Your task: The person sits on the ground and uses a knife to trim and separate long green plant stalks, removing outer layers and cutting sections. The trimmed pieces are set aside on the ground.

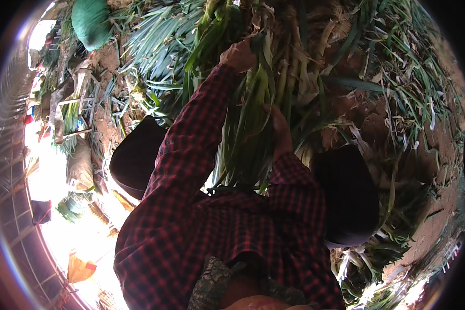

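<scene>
Long green leafy stalks, which look like leeks or large scallions (248,135), lie in a thick bunch before my body, between my knees. My left hand (239,56) reaches forward and is closed around part of the bunch near the top of the view. Nearer to me, my right hand (281,130) rests against the right side of the same leaves; its fingertips are partly hidden, so its hold is unclear. Pale stalks with dry, peeling outer leaves (292,62) lie just right of the bunch.
A heap of green leaves (162,38) spreads at the upper left, beside a green sack (90,23). Loose leaves and trimmings (407,77) litter the brown ground on the right. At the far left, a tied bundle (75,100) lies near a curved, ribbed shelter wall (11,162).
</scene>
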Tool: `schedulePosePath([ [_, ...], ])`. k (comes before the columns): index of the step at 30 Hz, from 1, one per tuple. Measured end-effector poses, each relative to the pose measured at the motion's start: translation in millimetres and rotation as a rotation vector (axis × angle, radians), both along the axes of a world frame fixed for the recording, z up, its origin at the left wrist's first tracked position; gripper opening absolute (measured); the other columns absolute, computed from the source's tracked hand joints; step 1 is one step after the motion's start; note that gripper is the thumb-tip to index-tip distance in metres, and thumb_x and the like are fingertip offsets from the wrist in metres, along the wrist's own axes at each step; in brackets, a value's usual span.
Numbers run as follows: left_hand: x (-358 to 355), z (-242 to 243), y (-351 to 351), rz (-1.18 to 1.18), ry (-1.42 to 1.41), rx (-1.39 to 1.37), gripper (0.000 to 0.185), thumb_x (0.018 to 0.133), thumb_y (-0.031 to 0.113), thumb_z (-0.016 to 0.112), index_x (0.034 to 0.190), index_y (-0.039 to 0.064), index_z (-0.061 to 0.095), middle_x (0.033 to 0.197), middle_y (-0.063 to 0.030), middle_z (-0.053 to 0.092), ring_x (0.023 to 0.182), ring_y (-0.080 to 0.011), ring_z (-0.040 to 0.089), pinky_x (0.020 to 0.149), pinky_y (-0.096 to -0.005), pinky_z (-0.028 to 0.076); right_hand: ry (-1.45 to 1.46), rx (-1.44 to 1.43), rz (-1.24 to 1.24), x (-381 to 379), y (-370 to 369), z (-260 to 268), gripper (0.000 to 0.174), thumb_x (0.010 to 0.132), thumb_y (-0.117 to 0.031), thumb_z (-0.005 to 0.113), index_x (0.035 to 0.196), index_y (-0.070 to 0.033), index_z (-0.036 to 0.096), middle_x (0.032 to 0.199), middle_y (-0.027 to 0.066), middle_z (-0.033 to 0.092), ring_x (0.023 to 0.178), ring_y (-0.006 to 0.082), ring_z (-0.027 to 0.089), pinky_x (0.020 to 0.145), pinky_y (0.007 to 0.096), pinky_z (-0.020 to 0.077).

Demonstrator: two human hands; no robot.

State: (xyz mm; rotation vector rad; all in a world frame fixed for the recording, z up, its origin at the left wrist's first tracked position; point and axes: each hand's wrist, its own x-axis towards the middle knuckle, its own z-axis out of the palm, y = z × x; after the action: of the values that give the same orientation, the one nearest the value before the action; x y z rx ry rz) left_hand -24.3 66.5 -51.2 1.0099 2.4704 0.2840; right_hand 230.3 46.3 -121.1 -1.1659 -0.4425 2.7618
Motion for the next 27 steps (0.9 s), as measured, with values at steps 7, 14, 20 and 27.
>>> schedulePosePath([
  [7,53,36,-69,0.020,-0.012,-0.054,0.056,0.085,0.021,0.055,0.138,0.004,0.049,0.114,-0.0265,0.068,0.109,-0.0428,0.064,0.093,-0.0548,0.050,0.026,0.021,-0.024,-16,-3,-7,0.036,0.096,-0.030,0.061,0.124,-0.008,0.064,0.105,0.0050,0.068,0.096,0.0178,0.065,0.083,0.0342,0.0536],
  [14,9,4,-9,0.000,0.042,-0.071,0.062,0.085,0.031,0.060,0.138,0.001,0.051,0.111,-0.0261,0.069,0.111,-0.0407,0.065,0.095,-0.0506,0.051,0.056,0.200,0.172,-21,-4,-43,0.040,0.095,-0.037,0.063,0.124,-0.008,0.061,0.106,0.0042,0.064,0.091,0.0155,0.062,0.079,0.0313,0.0499],
  [20,-37,-13,42,0.113,0.085,-0.095,0.050,0.086,0.030,0.057,0.128,0.003,0.059,0.123,-0.0251,0.066,0.118,-0.0395,0.062,0.099,-0.0508,0.050,0.003,0.214,0.142,-37,0,-5,0.048,0.089,-0.024,0.071,0.130,-0.003,0.058,0.113,0.0063,0.064,0.100,0.0156,0.062,0.086,0.0324,0.0510],
  [27,10,60,-73,0.021,0.024,0.054,0.061,0.086,0.026,0.059,0.142,0.005,0.047,0.111,-0.0301,0.067,0.106,-0.0433,0.065,0.090,-0.0528,0.051,0.065,0.488,0.079,-50,12,10,0.041,0.091,-0.022,0.068,0.127,-0.004,0.061,0.113,0.0057,0.066,0.102,0.0160,0.064,0.086,0.0313,0.0532],
])
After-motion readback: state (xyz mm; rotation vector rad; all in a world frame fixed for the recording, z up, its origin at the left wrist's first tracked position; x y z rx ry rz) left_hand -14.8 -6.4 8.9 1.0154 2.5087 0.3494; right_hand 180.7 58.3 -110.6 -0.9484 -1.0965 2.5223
